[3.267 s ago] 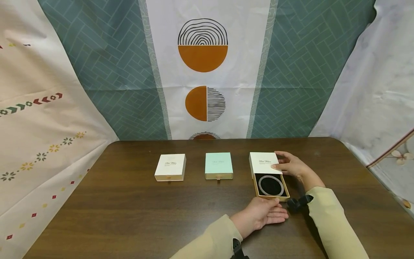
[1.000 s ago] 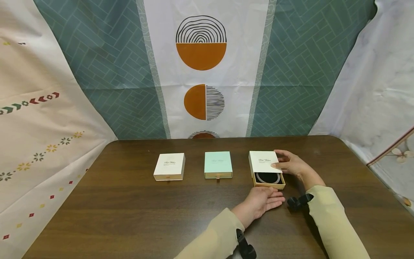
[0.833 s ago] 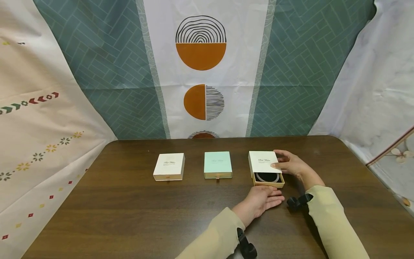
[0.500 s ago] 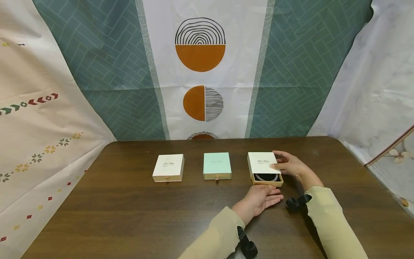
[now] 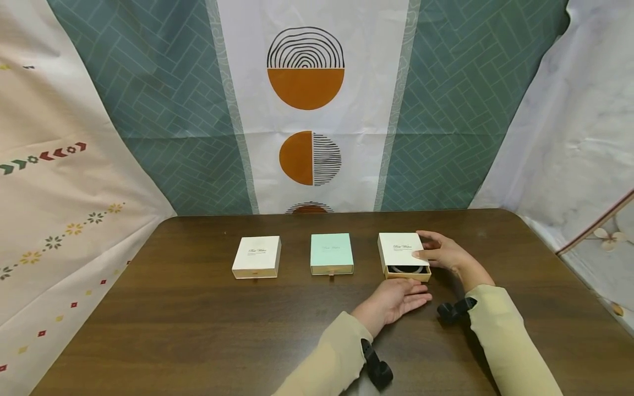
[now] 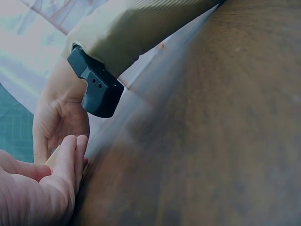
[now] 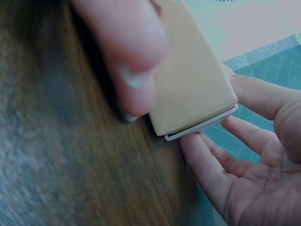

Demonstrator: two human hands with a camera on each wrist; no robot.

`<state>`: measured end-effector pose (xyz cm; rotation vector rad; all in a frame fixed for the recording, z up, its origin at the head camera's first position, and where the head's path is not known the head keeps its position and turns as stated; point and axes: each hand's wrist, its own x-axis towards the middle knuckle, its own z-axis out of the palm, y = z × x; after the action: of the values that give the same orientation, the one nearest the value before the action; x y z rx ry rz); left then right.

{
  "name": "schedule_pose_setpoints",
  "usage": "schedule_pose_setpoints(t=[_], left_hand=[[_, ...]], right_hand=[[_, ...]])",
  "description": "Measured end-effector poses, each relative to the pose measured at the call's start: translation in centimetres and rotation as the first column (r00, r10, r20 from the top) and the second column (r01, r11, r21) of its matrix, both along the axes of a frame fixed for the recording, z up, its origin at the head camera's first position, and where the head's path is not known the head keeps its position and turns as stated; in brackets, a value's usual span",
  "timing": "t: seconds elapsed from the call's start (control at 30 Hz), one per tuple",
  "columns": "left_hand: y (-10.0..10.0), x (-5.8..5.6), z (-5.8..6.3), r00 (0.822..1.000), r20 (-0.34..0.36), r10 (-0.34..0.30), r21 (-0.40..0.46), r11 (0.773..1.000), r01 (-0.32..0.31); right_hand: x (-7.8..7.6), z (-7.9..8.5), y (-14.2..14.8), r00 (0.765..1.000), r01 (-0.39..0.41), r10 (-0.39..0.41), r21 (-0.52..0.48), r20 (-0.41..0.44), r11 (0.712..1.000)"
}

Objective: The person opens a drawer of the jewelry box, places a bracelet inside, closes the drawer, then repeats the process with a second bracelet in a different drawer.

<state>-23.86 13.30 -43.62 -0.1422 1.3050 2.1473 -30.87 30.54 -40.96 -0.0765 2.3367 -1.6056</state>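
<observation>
A white gift box (image 5: 400, 248) with a sliding gold-edged drawer (image 5: 407, 278) lies at the right of the table. Only a narrow strip of the drawer shows, with black lining and part of a pale ring-shaped bangle (image 5: 407, 269); the cover hides the rest. My right hand (image 5: 446, 256) grips the cover at its right side, thumb on top. Against the drawer front, my left hand (image 5: 393, 300) presses with fingers extended. Close up in the right wrist view, the tan drawer front (image 7: 193, 70) stands out slightly from the cover.
A mint-green box (image 5: 332, 250) sits mid-table, and another white box (image 5: 256, 253) is to its left; both look closed. They stand in a row on the brown wooden table (image 5: 198, 330). Patterned cloths (image 5: 317, 159) hang behind and beside it.
The left hand has pushed the drawer away from me into the cover, so less of the bangle shows. My right hand has stayed at the cover.
</observation>
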Motion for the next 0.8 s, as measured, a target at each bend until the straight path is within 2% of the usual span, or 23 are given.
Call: schedule_pose_setpoints(t=[0.4, 0.8], left_hand=[[0.0, -0.7, -0.1, 1.0, 0.014, -0.007, 0.027, 1.0, 0.007], [-0.2, -1.1, -0.4, 1.0, -0.007, -0.022, 0.056, 0.998, 0.022]], right_hand=[[-0.2, -0.1, -0.1, 1.0, 0.026, -0.026, -0.005, 0.015, 1.0], [0.0, 0.1, -0.2, 0.999, 0.043, -0.043, -0.006, 0.023, 0.999]])
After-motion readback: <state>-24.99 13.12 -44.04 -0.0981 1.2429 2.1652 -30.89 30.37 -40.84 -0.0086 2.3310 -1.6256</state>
